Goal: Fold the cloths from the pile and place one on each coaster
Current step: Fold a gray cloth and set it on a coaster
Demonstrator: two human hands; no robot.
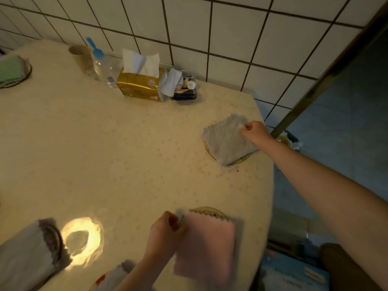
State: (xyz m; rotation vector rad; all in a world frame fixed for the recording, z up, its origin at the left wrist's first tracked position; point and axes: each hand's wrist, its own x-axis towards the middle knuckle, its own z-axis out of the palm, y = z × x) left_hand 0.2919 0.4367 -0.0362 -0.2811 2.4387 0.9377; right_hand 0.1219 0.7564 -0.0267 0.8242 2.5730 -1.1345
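A folded grey cloth [225, 139] lies on a round coaster [241, 160] near the table's right edge. My right hand [255, 131] pinches that cloth's far right corner. Close to the front edge, a folded pink cloth [206, 246] covers most of a second coaster [206, 211], whose far rim shows. My left hand [165, 232] grips the pink cloth's left edge. A folded cloth [27, 255] sits on a coaster at the lower left, and a green cloth [10, 68] rests on another at the far left. A bit of cloth [117, 274] shows by my left forearm.
Along the tiled wall stand a gold tissue box [138, 85], a clear bottle with a blue cap [102, 66], a cup [80, 57] and a small tray of oddments [184, 89]. The table edge [270, 185] curves down the right, with floor and a bin beyond.
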